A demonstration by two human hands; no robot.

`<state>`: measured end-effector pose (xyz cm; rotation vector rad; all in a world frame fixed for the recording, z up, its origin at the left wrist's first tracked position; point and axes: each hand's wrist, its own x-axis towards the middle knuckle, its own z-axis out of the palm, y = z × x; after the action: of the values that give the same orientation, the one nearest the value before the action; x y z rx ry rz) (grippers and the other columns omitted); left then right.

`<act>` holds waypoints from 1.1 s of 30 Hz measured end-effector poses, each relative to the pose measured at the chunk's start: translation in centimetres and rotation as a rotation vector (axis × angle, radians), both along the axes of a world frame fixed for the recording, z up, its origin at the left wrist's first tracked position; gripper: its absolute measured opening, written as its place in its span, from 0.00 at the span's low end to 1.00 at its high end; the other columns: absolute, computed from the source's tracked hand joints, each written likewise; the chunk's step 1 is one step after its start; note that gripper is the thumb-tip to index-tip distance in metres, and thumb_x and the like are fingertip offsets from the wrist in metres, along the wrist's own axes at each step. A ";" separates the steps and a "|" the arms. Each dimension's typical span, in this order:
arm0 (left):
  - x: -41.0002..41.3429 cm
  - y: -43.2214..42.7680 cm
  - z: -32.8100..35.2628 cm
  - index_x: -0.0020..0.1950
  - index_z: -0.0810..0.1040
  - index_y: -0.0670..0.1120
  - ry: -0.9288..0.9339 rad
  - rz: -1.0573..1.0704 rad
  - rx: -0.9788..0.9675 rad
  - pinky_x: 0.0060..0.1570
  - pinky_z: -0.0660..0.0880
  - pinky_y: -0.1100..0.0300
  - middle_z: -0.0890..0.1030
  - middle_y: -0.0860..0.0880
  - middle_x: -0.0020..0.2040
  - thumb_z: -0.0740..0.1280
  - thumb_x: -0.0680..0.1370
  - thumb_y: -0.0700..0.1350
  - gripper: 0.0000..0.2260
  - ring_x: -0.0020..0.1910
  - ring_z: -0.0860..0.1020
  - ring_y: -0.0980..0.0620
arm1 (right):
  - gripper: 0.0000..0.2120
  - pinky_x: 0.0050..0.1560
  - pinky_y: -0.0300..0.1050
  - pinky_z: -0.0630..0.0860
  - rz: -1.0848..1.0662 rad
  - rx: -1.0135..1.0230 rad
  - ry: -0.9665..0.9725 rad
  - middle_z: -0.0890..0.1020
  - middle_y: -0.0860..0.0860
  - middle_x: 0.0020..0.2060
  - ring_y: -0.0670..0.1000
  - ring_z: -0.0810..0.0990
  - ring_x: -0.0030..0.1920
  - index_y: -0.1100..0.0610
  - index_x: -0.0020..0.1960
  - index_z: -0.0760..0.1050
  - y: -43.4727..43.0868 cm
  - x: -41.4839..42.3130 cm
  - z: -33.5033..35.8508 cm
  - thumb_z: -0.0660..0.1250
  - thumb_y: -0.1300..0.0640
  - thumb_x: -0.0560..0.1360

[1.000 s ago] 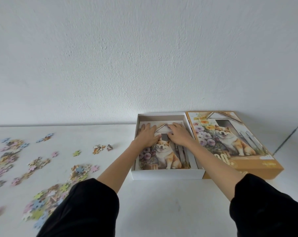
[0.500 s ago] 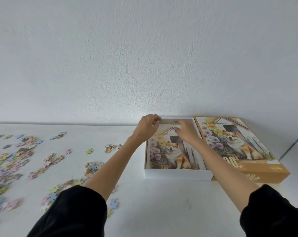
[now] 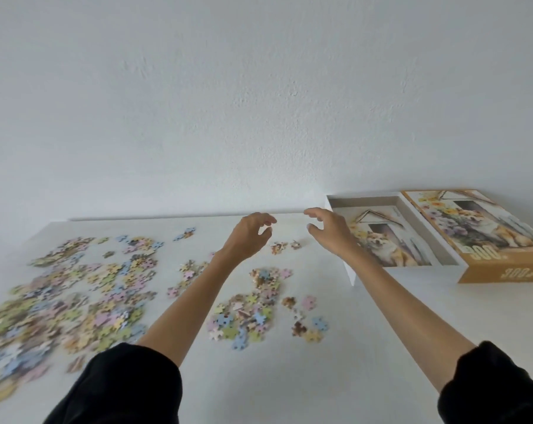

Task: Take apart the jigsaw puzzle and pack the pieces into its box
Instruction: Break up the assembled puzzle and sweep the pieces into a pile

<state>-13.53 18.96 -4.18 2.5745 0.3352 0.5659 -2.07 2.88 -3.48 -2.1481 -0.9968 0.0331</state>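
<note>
**While hovering above loose puzzle pieces point(image 3: 249, 313): nothing held**

While raised over the white table point(image 3: 289, 381), holds nothing in left hand point(image 3: 249, 237) or right hand point(image 3: 332, 232), fingers loosely curled and spread wide. Between and just below both: a small cluster of pieces point(image 3: 285, 246). Left of the left hand: wide scattered piles point(image 3: 75, 295). Just right of the right hand: open box base point(image 3: 363, 202), dog picture sheet point(image 3: 390, 240) inside; beyond it, orange lid point(image 3: 479, 231).

A white table point(image 3: 289, 377) stands against a plain, lightly textured white wall point(image 3: 259, 102).
</note>
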 end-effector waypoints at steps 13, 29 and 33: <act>-15.7 10.1 -6.4 0.63 0.75 0.41 0.127 0.090 0.057 0.63 0.69 0.45 0.76 0.39 0.63 0.63 0.78 0.45 0.15 0.62 0.74 0.41 | 0.18 0.66 0.44 0.63 0.109 -0.063 0.028 0.74 0.53 0.64 0.53 0.68 0.66 0.57 0.65 0.71 7.7 -15.3 -6.4 0.61 0.62 0.76; -15.4 11.2 -8.4 0.75 0.56 0.48 0.327 0.123 0.158 0.74 0.46 0.50 0.56 0.47 0.76 0.47 0.81 0.58 0.25 0.76 0.51 0.48 | 0.18 0.69 0.54 0.60 -0.277 -0.059 -0.073 0.68 0.58 0.69 0.58 0.64 0.69 0.57 0.66 0.70 5.6 -4.7 -6.2 0.62 0.55 0.76; -15.4 11.1 -8.3 0.75 0.56 0.48 0.316 0.117 0.171 0.73 0.46 0.50 0.57 0.46 0.76 0.37 0.73 0.64 0.35 0.76 0.52 0.47 | 0.22 0.72 0.52 0.53 -0.213 -0.250 0.077 0.62 0.56 0.72 0.56 0.57 0.73 0.55 0.70 0.64 5.2 -2.1 -7.3 0.56 0.50 0.79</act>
<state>-28.95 30.10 -12.44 2.8266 0.5686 0.2322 -4.18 8.12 -10.83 -2.4510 -0.7468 0.1431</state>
